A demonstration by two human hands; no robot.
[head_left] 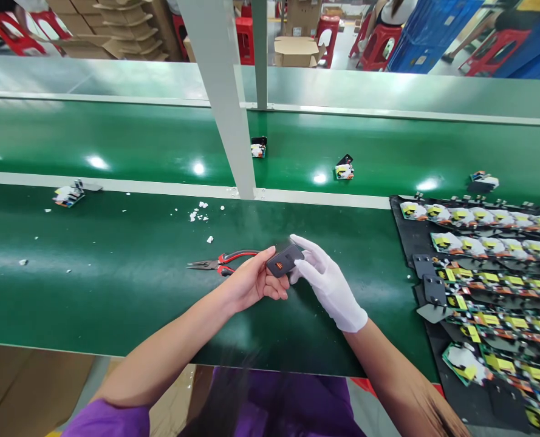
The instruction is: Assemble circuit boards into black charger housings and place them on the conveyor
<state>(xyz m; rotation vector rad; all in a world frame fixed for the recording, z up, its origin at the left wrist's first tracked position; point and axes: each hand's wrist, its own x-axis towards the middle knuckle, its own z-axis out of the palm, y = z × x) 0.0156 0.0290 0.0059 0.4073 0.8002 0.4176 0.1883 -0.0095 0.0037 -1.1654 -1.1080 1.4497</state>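
A small dark rectangular part (282, 262) with an orange spot on its face is held above the green bench, between both hands. My left hand (257, 278), bare, grips its left end with the thumb on top and the fingers curled beneath. My right hand (328, 280), in a white glove, pinches its right end; the right fingertips are partly hidden behind the part. Just behind my left hand lie long-nose pliers (219, 262) with red and black handles, jaws pointing left, one handle partly covered by the hand.
Circuit boards (492, 246) with white filler and yellow labels stand in rows on black sheets at right. White crumbs (199, 212) dot the bench. One board (68, 194) lies at far left. Behind a low rail, a green belt (160, 139) carries several boards. A pale post (224, 103) rises mid-bench.
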